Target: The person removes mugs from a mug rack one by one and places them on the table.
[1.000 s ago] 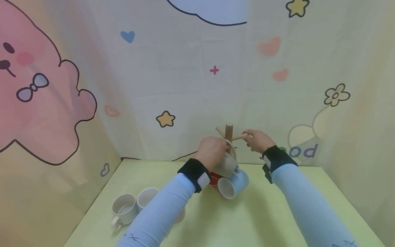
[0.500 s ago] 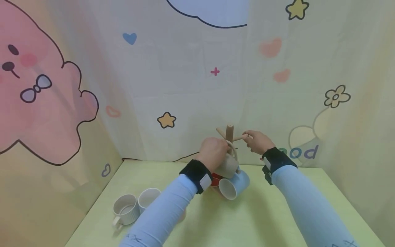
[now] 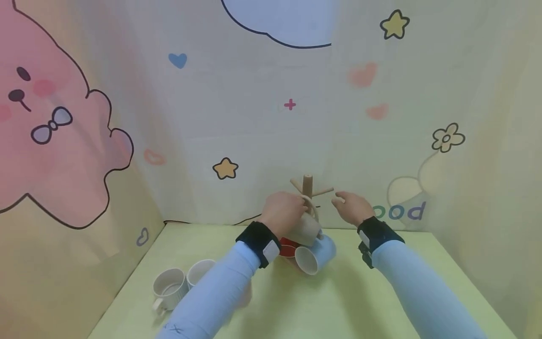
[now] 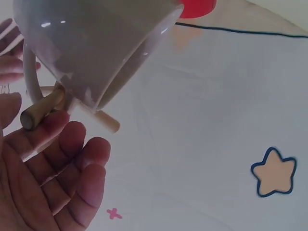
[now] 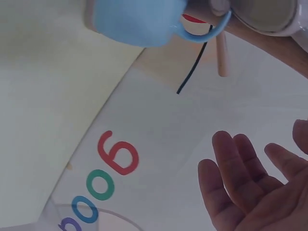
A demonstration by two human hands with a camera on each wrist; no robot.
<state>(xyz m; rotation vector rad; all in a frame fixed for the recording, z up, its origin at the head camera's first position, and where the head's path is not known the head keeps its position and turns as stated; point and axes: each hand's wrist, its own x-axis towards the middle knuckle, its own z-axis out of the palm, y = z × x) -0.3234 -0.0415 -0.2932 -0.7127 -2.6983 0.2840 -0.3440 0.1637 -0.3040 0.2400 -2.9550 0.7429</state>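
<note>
Two hands (image 3: 282, 213) (image 3: 352, 208); one rack (image 3: 307, 186); one grey mug (image 3: 306, 230)

We record the right hand (image 5: 260, 195) well apart from the blue mug (image 5: 137, 21), fingers (image 5: 233, 166) loosely extended; wooden peg (image 5: 222, 57) beside its handle (image 5: 202, 38); red patch (image 5: 193, 19), possibly another mug, behind.

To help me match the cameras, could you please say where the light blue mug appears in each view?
Head: light blue mug, lower half, just right of centre.
Left wrist: not in the picture.
Right wrist: light blue mug, top edge, mostly left of centre.
Shared landmark: head, red mug, left of the light blue mug; left wrist, red mug at the top edge; right wrist, a sliver of red mug near the top.
</note>
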